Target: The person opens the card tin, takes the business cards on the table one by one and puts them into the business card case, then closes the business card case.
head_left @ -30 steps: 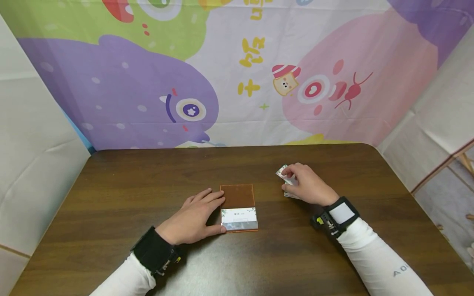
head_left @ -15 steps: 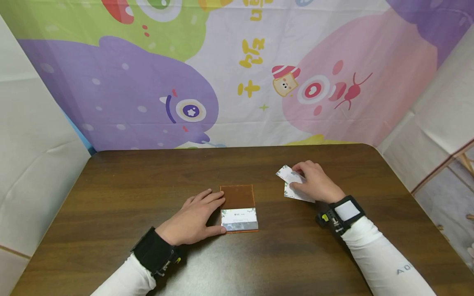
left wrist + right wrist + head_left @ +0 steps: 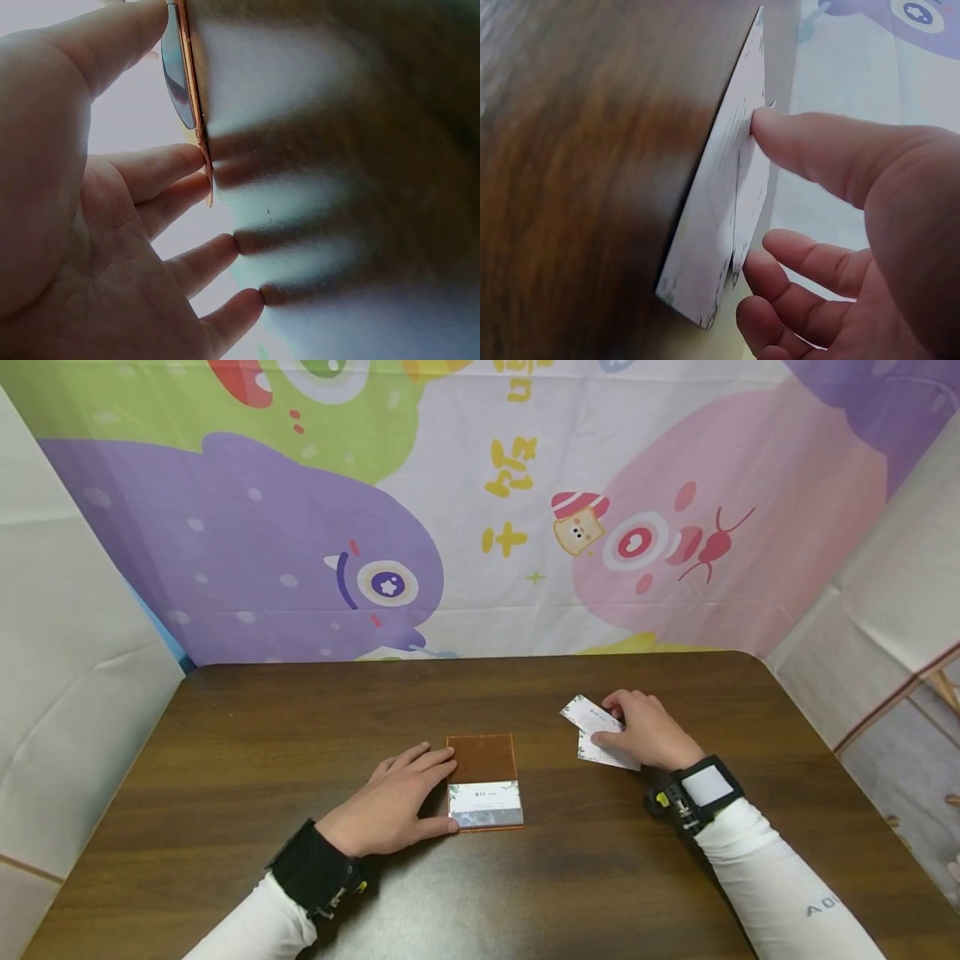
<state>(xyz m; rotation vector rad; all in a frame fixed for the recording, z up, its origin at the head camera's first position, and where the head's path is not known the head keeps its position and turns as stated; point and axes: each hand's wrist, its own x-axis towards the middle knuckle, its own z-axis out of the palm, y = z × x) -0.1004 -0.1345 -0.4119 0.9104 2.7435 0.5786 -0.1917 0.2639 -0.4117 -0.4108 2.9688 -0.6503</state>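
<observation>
My left hand [image 3: 390, 802] lies spread on the table at the left side of a flat brown card holder [image 3: 482, 757] with orange edging. Its thumb and fingertips touch that edge, and in the left wrist view the fingers are fairly straight. A white printed card [image 3: 484, 795] with a grey lower band covers the holder's near half. To the right, my right hand [image 3: 651, 731] pinches a white leaf-patterned card [image 3: 587, 712] between thumb and fingers. That card lies slanted across another white card [image 3: 697, 255], whose right end is partly hidden by the hand.
The brown wooden table [image 3: 225, 760] extends round both hands. Behind it hangs a cartoon-printed cloth [image 3: 495, 593]. White fabric panels [image 3: 75, 652] flank the table on both sides.
My right hand has slid right along the slanted card, baring more of both cards; those have barely shifted. The left hand and the card holder have not moved.
</observation>
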